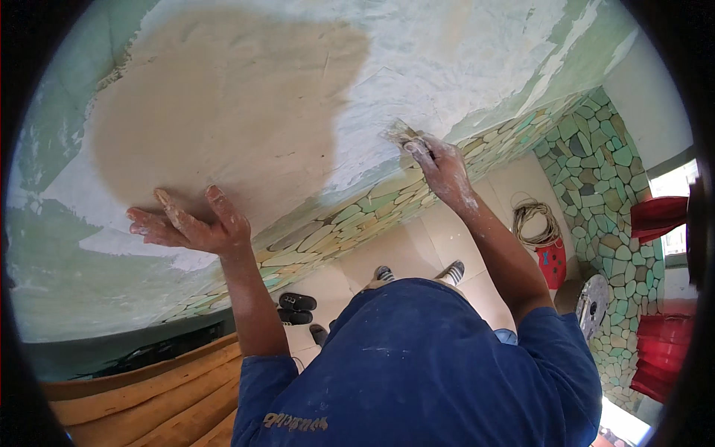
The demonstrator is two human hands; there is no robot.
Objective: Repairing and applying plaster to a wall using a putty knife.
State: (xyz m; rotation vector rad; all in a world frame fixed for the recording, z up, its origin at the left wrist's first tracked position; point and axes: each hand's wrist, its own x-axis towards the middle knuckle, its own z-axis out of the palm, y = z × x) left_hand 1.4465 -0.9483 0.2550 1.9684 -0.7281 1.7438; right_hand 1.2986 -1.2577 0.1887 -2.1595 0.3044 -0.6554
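Wall coat (447, 59), 1 o'clock: matt, mostly smooth w/ ragged edges; stone-look facing (614, 261), 3 o'clock: rough, uneven; brown slats (171, 387), approx 8: wood-look, matt; shirt (439, 365), 6: matt cloth w/ chalky smears

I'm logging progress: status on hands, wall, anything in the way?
Right hand gripping scraper at wall. Left hand open, contact unclear. Wall: tan patch, white coat, green edges. Nothing seen blocking scraper; coiled cord on floor, right.
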